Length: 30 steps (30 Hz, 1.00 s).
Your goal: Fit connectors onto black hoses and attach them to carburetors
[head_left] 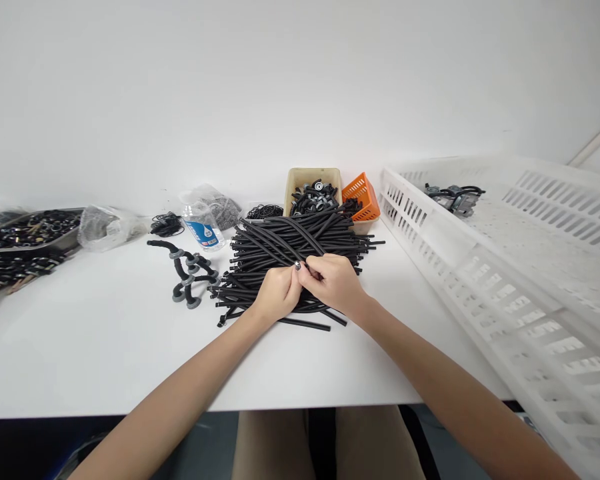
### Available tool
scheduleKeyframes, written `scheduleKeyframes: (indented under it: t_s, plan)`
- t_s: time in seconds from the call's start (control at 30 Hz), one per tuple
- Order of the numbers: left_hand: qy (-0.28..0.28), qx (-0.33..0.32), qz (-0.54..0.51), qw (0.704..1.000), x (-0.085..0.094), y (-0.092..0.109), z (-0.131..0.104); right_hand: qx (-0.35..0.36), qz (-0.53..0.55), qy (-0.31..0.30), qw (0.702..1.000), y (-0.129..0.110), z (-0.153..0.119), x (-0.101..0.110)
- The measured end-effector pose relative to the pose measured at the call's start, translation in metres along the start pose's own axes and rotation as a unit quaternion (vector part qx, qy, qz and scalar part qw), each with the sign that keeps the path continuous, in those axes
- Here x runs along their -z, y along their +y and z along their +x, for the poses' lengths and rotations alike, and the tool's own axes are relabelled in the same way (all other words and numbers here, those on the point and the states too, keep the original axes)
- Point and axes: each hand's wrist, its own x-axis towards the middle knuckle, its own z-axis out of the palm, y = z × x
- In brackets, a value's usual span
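Note:
My left hand [279, 292] and my right hand [339, 285] meet with their fingertips together, in front of a pile of black hoses [260, 243]. Both are closed. A small shiny metal piece [297, 265] shows at the tip of my left thumb, where the hands touch. Something black, which looks like a hose, shows in the curled fingers of my right hand; most of it is hidden. The heaped hoses lie mostly crosswise on the white table, and some have small metal bits at their left ends. Joined black hoses with grey rings [184, 275] stand left of the pile.
Behind the pile stand a beige bin [293, 183] of black and grey parts and an orange basket [367, 200]. A clear bottle [203, 230], plastic bags [107, 227] and a tray of small parts [75, 230] are leftward. A large white crate [460, 267] fills the right.

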Motion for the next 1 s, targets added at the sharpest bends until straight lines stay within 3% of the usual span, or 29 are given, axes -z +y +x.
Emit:
scheduleKeyframes:
  t_s: [1.0]
  plan:
    - [-0.007,-0.004,0.002,1.0,0.0009,0.0006,-0.0008,-0.01,0.039,0.008,0.999,-0.0004,-0.0002,-0.0001]
